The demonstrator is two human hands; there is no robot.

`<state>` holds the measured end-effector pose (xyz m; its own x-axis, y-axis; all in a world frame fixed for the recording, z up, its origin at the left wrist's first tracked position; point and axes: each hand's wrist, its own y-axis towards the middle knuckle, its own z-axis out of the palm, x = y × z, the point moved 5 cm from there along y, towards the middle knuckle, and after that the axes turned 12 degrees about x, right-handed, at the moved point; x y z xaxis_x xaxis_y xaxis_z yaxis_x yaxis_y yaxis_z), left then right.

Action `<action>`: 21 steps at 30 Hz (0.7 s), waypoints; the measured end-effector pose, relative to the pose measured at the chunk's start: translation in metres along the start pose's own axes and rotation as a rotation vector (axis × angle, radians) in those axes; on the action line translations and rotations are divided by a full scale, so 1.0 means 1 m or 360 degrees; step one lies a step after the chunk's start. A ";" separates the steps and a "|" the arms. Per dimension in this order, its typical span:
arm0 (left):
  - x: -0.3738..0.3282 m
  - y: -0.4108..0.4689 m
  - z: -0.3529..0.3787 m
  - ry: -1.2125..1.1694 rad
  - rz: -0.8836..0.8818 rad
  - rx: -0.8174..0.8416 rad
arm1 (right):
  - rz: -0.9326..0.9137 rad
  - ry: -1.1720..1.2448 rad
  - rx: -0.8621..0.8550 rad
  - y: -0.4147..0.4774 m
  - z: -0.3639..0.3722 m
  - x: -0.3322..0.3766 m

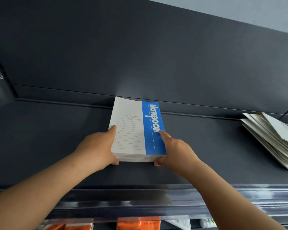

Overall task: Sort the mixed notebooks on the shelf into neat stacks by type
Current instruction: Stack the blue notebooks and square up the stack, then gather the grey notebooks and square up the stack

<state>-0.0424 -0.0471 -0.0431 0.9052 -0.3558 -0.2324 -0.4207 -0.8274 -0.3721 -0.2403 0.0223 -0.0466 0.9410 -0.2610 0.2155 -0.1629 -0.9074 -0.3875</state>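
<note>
A neat stack of notebooks [131, 130] with white-and-blue covers marked "Notebook" lies in the middle of the dark shelf [56, 138], its far edge near the back wall. My left hand [98, 146] grips the stack's left side, thumb at the near bottom corner and a finger along the edge. On the opposite side, my right hand [175, 146] grips the stack with one finger lying on the blue cover and the thumb at the near corner. A loose, fanned pile of pale notebooks [271, 138] lies at the shelf's far right.
The shelf's front lip carries a clear plastic price rail [173, 201]. Below it, orange packets [138, 223] and white items sit on a lower shelf. The dark back panel [140, 55] rises behind the stack.
</note>
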 end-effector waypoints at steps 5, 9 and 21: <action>-0.005 -0.001 -0.001 0.0103 -0.0033 -0.0002 | -0.0025 0.0040 0.0011 0.000 0.000 -0.001; -0.021 -0.008 -0.010 0.0089 0.0048 -0.0238 | -0.0111 0.0086 -0.0059 -0.007 -0.003 -0.005; -0.162 -0.047 -0.005 -0.0221 0.0514 -0.0572 | -0.0239 0.0200 -0.0480 -0.087 -0.038 -0.116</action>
<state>-0.1690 0.0473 0.0167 0.7054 -0.5774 -0.4111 -0.6087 -0.7906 0.0661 -0.3467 0.1194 -0.0038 0.9202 -0.1391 0.3659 -0.1236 -0.9902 -0.0655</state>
